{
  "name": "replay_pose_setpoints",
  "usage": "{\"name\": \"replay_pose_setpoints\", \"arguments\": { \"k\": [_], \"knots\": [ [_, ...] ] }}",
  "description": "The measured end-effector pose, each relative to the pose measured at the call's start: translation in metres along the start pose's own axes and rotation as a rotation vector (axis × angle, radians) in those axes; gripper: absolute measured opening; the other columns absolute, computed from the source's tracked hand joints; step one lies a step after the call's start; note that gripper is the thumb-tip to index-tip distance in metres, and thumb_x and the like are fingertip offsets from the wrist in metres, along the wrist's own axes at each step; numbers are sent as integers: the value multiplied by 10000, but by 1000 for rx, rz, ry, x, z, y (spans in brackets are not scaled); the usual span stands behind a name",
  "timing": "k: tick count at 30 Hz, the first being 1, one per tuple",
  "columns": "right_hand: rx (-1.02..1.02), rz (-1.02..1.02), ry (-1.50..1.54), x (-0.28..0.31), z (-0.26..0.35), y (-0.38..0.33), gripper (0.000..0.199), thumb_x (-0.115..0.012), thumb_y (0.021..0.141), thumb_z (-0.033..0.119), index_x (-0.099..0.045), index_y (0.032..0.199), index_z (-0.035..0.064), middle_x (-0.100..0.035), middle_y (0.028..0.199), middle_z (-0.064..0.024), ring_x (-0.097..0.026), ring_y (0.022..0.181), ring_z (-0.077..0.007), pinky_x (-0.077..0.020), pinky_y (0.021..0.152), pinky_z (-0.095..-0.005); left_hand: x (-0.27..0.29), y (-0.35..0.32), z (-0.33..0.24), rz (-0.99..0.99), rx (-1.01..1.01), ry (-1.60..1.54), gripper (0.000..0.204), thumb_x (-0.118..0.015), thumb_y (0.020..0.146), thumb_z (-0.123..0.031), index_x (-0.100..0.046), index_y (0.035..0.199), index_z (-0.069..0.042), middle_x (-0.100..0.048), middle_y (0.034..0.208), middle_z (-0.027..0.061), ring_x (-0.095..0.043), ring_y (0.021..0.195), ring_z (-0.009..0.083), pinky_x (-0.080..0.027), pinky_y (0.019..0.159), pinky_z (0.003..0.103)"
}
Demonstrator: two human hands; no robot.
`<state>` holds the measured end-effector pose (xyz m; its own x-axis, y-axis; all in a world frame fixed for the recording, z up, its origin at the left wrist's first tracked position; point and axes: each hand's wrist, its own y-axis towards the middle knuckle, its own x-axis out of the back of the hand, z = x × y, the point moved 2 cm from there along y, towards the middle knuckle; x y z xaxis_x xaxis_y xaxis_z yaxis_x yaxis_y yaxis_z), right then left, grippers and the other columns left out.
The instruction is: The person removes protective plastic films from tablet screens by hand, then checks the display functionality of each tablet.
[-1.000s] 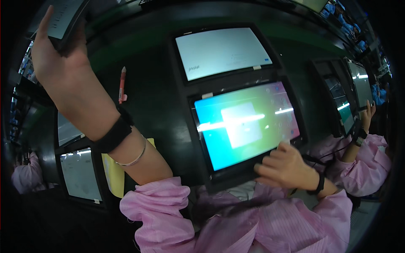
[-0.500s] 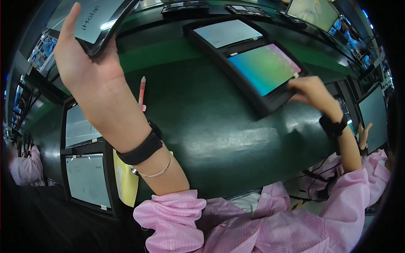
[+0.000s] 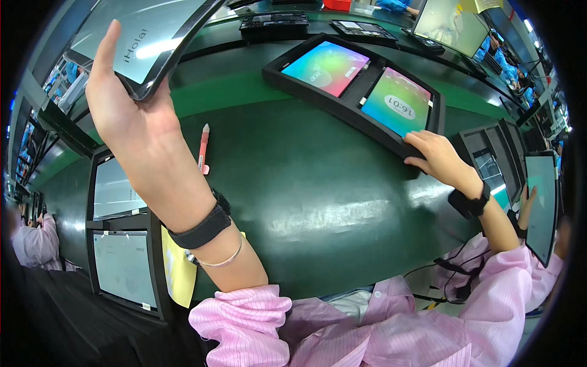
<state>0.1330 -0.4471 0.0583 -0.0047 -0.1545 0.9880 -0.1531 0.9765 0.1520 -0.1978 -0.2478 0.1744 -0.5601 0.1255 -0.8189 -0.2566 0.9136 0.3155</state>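
Observation:
My left hand [image 3: 136,116] is raised at the upper left, gripping a tablet [image 3: 150,52] with a pale lit screen by its lower edge. Thumb and palm show; the other fingers are mostly hidden behind it. At the right, my right hand [image 3: 440,156] pinches the near edge of a black two-slot tray [image 3: 361,120], fingers on top and thumb at the side. In that tray lie two tablets with colourful lit screens, a left one [image 3: 327,68] and a right one [image 3: 398,101]. Black bands circle both my wrists.
A red pen [image 3: 203,150] lies on the green mat [image 3: 293,177]. Left of my forearm, another black tray [image 3: 156,263] holds two pale-screened tablets, beside yellow paper [image 3: 177,269]. At the right, a co-worker's hand [image 3: 527,205] holds a tablet [image 3: 541,205] near a black tray [image 3: 477,140].
The tray under my right hand has turned and shifted. Its left tablet's screen has gone from pale to colourful. My left hand and its tablet have moved slightly down and right.

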Motion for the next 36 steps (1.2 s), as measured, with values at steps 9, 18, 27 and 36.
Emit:
{"name": "replay_pose_setpoints", "arguments": {
  "k": [9,18,27,36],
  "knots": [
    [-113,34,-130,-6,-112,39,365,-721,663,122,-559,983,52,-550,907,-120,-555,885,-334,-446,734,-423,6,9,6,145,-200,140,185,-655,793,-26,-557,889,98,-507,996,159,-528,914,244,-524,832,391],
    [-94,-15,-182,-32,-204,90,386,-702,710,183,-617,1076,93,-558,926,-105,-551,921,-313,-451,752,-402,28,-1,-9,311,-223,152,314,-654,768,8,-564,1063,68,-505,953,91,-534,896,198,-496,861,353],
    [657,-33,442,-17,159,133,379,-638,702,74,-582,1073,24,-546,1117,-203,-497,1073,-373,-399,929,-429,16,-80,-32,178,-287,288,278,-611,812,-50,-558,1056,70,-539,952,101,-546,880,202,-480,828,340],
    [976,-61,606,-66,281,154,582,-654,789,319,-466,1311,144,-489,1262,-110,-499,1091,-304,-428,924,-408,-8,-87,-16,333,-116,63,266,-567,855,-108,-551,1050,72,-573,951,112,-557,863,205,-465,796,327]
  ]
}}
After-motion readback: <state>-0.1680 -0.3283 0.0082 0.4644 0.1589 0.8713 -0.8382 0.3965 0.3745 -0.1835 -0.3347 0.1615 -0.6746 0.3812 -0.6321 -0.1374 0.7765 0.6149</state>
